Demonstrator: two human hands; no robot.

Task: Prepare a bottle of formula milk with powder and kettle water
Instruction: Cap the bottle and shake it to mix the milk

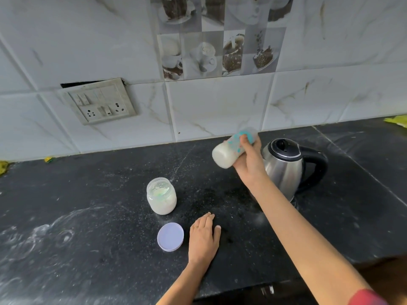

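The right hand is closed around the feeding bottle, fingers and thumb wrapped about its middle, and the bottle is held in the air, tilted steeply so that its base is turned towards the camera and its top points up and away towards the wall. White, milky liquid is seen in the lower part of the bottle; the teal-patterned upper part is smeared by blur, so it cannot be told for certain whether the teat and cap are fitted. The left hand is laid flat on the black stone counter, fingers straight and together, with nothing held. Just beside it, to its left, the lilac lid lies on the counter, apart from the open powder jar, which stands upright a little further back, about half filled with white powder; a pale green shape inside may be a scoop. The steel kettle stands behind the right wrist, its lid down and its black handle turned to the right. From the mixed contents and the blur, the step in hand is judged to be the shaking of the bottle, with powder and water taken to be already in. The next move is judged to call for a check that no lumps remain, the bottle being set upright on the counter, and the lid being returned to the jar by the free hand.
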